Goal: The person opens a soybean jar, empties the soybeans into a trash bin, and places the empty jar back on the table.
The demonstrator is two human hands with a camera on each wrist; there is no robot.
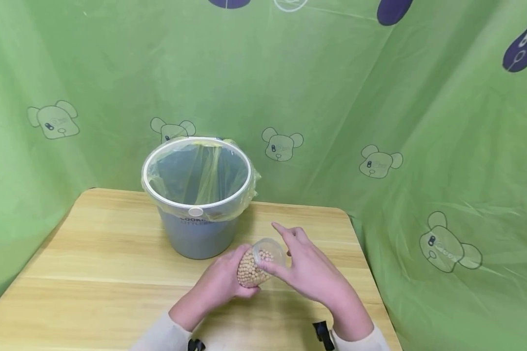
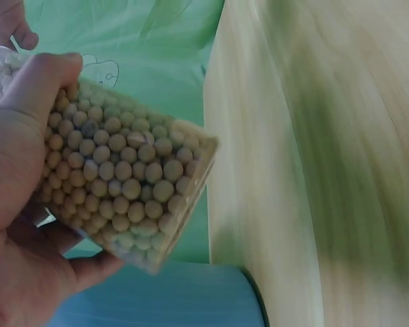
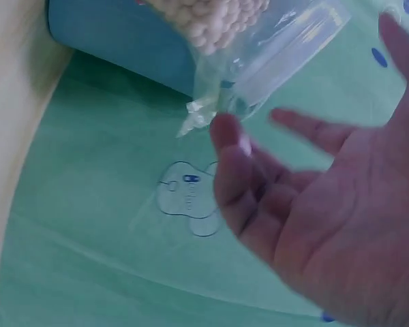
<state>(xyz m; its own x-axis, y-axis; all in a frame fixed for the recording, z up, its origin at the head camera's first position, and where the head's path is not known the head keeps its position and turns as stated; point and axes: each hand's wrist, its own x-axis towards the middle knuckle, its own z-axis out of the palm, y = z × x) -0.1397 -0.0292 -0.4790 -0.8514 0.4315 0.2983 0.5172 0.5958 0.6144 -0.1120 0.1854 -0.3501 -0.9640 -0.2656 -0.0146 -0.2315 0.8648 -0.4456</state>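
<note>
My left hand [image 1: 221, 280] grips a clear plastic container [image 1: 249, 270] packed with round beige beans. In the left wrist view, the thumb lies across the top of this container [image 2: 123, 163] and other fingers curl beneath; it tilts, its flat end toward the lower right. My right hand [image 1: 309, 268] is beside the container's clear round end, forefinger stretched out and thumb overlapping that end. From the right wrist view, its fingers are spread and partly bent, with nothing gripped between them. The clear end [image 3: 293, 61] shows just past those fingertips.
A blue-grey bin [image 1: 199, 239] with a white rim ring and a translucent yellow liner [image 1: 241, 207] stands on the wooden table [image 1: 101, 278], behind and left of the hands. Green printed sheeting [image 1: 325, 97] hangs behind the table and along both sides.
</note>
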